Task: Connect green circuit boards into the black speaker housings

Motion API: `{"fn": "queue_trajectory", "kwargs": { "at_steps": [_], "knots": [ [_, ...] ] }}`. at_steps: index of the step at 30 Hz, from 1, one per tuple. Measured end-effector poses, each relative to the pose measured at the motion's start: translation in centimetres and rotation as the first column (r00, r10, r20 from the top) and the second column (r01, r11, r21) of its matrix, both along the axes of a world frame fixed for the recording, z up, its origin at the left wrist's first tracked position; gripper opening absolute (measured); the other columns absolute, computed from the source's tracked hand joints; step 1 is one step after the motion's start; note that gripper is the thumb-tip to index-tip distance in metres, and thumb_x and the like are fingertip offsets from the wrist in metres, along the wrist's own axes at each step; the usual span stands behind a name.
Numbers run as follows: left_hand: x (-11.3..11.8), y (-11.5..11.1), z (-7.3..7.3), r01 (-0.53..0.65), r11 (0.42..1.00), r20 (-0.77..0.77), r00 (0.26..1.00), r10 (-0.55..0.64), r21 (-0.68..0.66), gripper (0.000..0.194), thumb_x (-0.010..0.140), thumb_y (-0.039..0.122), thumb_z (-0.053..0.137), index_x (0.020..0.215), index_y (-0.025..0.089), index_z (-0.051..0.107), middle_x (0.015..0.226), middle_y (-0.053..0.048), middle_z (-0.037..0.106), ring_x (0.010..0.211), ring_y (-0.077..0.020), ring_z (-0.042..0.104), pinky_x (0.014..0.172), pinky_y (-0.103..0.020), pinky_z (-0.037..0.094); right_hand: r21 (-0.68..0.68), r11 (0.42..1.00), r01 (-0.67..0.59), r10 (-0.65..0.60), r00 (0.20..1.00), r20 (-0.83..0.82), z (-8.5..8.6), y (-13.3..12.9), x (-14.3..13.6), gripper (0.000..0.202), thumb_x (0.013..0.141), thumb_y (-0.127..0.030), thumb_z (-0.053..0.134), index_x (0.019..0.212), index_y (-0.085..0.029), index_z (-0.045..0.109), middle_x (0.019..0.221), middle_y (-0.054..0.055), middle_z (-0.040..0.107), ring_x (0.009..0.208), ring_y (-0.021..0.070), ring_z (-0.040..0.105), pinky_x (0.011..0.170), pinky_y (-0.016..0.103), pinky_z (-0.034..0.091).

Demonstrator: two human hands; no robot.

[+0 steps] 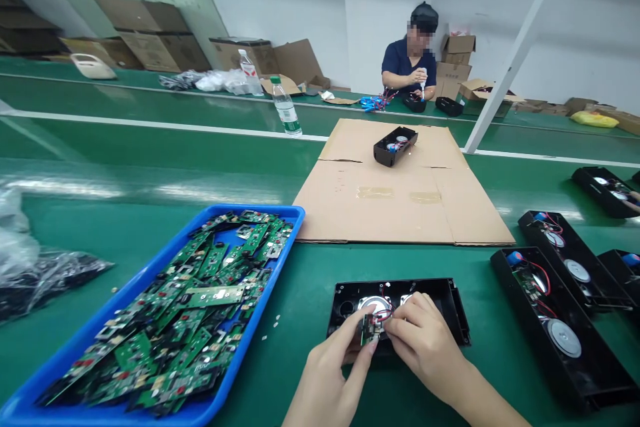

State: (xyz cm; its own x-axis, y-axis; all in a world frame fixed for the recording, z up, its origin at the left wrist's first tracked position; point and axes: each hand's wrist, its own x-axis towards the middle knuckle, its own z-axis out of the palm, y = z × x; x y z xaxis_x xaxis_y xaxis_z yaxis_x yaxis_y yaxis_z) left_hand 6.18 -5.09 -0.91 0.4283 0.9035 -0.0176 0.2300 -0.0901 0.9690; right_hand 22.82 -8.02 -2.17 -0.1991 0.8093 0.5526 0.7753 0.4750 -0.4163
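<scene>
My left hand (330,367) is closed, pinching a small green circuit board (369,329) between thumb and fingers. Close beside it, my right hand (425,333) has its fingertips pressed together on thin red and black wires (384,313) at the board's edge; the wire ends are hidden by the fingers. Both hands are over the near side of a black plastic speaker housing (447,307), which lies open side up on the green table. Inside the housing a round silver speaker (371,303) shows, and a second one is mostly covered by my right hand.
To the left, a blue tray (270,300) holds many circuit boards. A cardboard sheet (400,213) lies ahead with another black housing (395,145) on it. Several housings (560,320) sit at right. Across the table a person (407,67) works near a water bottle (287,107).
</scene>
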Motion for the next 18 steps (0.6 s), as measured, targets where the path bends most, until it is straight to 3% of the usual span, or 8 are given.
{"fn": "queue_trajectory", "kwargs": {
  "at_steps": [6, 13, 18],
  "knots": [
    [0.3, -0.2, 0.0, 0.0, 0.999, 0.024, 1.0, 0.001, -0.032, 0.03, 0.084, 0.024, 0.057, 0.114, 0.024, 0.064, 0.107, -0.003, 0.074, 0.093, -0.0246, 0.071, 0.08, -0.026, 0.058, 0.124, 0.99, 0.06, -0.078, 0.987, 0.141, 0.0, -0.1, -0.4, 0.026, 0.092, -0.005, 0.04, 0.076, -0.014, 0.059, 0.066, 0.003, 0.054, 0.062, 0.0157, 0.038, 0.056, 0.029, 0.03],
    [0.5, -0.5, -0.5, -0.026, 0.997, 0.052, 0.998, 0.03, -0.066, 0.028, 0.085, 0.025, 0.057, 0.112, 0.023, 0.064, 0.104, -0.003, 0.075, 0.095, -0.0251, 0.071, 0.081, -0.026, 0.057, 0.22, 0.975, 0.027, -0.094, 0.95, 0.299, -0.2, -0.6, -0.5, 0.032, 0.092, -0.004, 0.037, 0.073, -0.012, 0.061, 0.062, 0.004, 0.049, 0.06, 0.0171, 0.038, 0.053, 0.031, 0.029],
    [0.5, -0.9, -1.1, -0.036, 0.999, 0.013, 0.999, 0.036, 0.014, 0.028, 0.085, 0.024, 0.056, 0.112, 0.025, 0.064, 0.102, -0.004, 0.075, 0.087, -0.0238, 0.073, 0.076, -0.024, 0.058, 0.244, 0.969, 0.04, -0.123, 0.934, 0.336, -0.2, -0.6, -1.1, 0.039, 0.092, -0.003, 0.033, 0.063, -0.015, 0.056, 0.06, 0.004, 0.045, 0.057, 0.0167, 0.037, 0.052, 0.031, 0.027]
  ]
}}
